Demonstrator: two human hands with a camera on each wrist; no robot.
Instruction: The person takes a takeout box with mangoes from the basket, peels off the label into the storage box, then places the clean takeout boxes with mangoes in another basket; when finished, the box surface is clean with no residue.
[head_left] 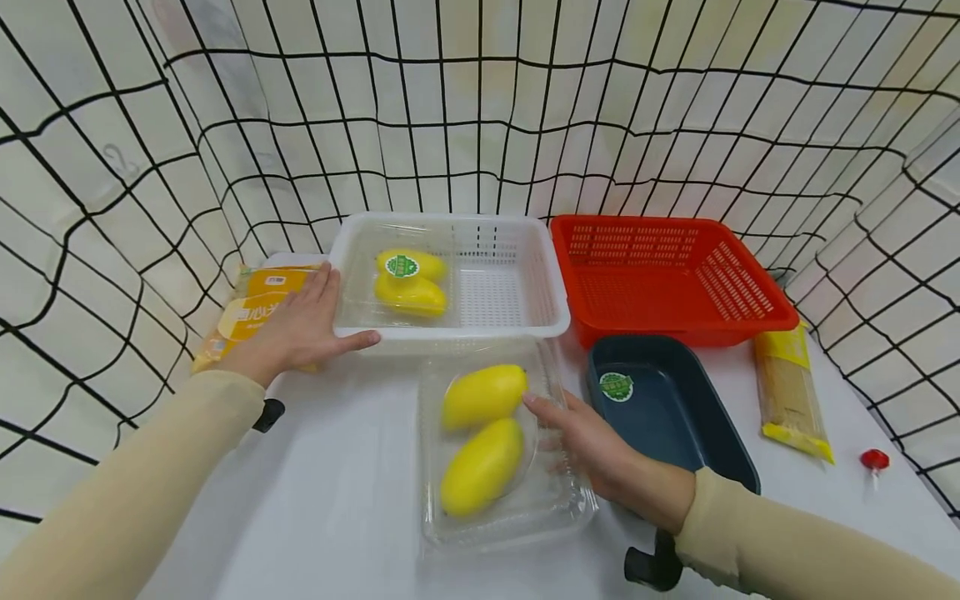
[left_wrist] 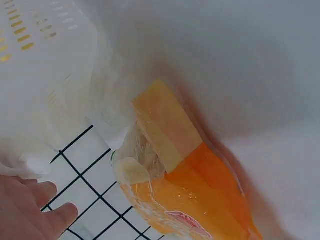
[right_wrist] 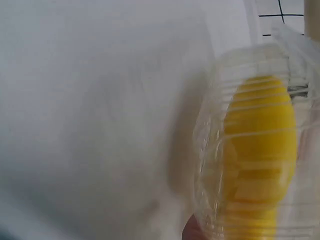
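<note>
A clear plastic box [head_left: 558, 508] with two yellow mangoes [head_left: 482, 467] inside is held at its right side by my right hand [head_left: 600, 446], thumb over the top. Its far end is at the near rim of a white basket [head_left: 510, 329]. In the right wrist view, the ribbed wall of this box [right_wrist: 210, 165] stands over the white surface. My left hand [head_left: 303, 321] rests against the basket's near left corner, fingers extended and thumb along the front rim. Inside the basket, on the left, lies another clear box with two smaller mangoes [head_left: 411, 296] and a green sticker.
An orange and yellow bag [head_left: 251, 312] lies beneath and beside the left hand. A red basket [head_left: 675, 325] stands right of the white one. Nearer are a dark blue tray [head_left: 667, 400] with a green sticker, a yellow-ended packet [head_left: 791, 387] and a red lollipop [head_left: 874, 459]. Black wire mesh [head_left: 480, 121] surrounds the table.
</note>
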